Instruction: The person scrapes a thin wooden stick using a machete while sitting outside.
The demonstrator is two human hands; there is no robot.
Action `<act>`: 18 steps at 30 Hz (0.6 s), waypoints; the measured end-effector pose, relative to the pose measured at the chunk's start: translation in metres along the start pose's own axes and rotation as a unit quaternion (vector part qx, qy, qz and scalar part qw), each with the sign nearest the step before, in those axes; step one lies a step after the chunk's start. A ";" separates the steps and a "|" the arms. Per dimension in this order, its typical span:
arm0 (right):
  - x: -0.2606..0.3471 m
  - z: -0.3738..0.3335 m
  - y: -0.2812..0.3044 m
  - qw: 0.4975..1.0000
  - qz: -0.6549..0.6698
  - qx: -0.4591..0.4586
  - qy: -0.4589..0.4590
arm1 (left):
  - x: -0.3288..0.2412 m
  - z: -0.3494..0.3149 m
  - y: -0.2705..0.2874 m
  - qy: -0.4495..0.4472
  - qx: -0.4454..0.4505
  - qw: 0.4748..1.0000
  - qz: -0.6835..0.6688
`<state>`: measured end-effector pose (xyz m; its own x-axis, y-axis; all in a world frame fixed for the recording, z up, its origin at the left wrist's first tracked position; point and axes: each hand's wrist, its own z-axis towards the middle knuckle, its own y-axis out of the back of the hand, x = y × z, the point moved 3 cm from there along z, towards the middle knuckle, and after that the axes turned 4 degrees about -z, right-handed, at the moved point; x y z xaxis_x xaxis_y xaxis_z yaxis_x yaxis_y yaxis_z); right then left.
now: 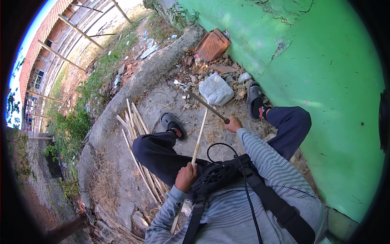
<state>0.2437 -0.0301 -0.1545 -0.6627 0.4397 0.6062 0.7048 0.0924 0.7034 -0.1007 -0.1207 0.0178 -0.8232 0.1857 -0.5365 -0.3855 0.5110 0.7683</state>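
My left hand (186,177) is closed around a long pale bamboo strip (198,140), which slants up and away from my lap past my left thigh. My right hand (233,124) grips the handle of a long dark-bladed knife (202,101), its blade pointing to the far left. The strip's far end meets the blade in the picture; whether they touch I cannot tell. Left of my left leg, a loose bundle of split bamboo strips (137,122) lies on the ground, partly hidden behind my leg.
A pale rock (216,89) sits just beyond the knife, with rubble and an orange-brown roof tile (213,44) farther off. A green wall (325,81) rises at my right. A low concrete curb (134,81) curves along the left. Straps and a black cable cross my torso.
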 end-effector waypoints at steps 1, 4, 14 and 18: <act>-0.003 0.001 0.001 1.000 0.007 -0.019 0.002 | -0.005 0.006 0.000 0.009 0.011 1.000 0.008; -0.005 0.000 0.005 0.999 0.028 -0.036 -0.011 | -0.018 0.025 0.000 0.022 0.017 1.000 0.004; 0.009 -0.018 0.005 0.989 0.096 -0.092 0.061 | -0.014 0.105 -0.032 0.119 0.132 0.946 -0.271; 0.033 -0.032 0.001 0.993 0.067 -0.019 0.099 | -0.013 0.108 -0.040 0.119 0.092 0.917 -0.369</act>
<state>0.2143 -0.0440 -0.1218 -0.6036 0.2610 0.7534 0.7822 0.0107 0.6229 -0.0295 -0.0526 -0.0438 -0.4416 -0.4452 -0.7790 -0.8158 0.5605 0.1421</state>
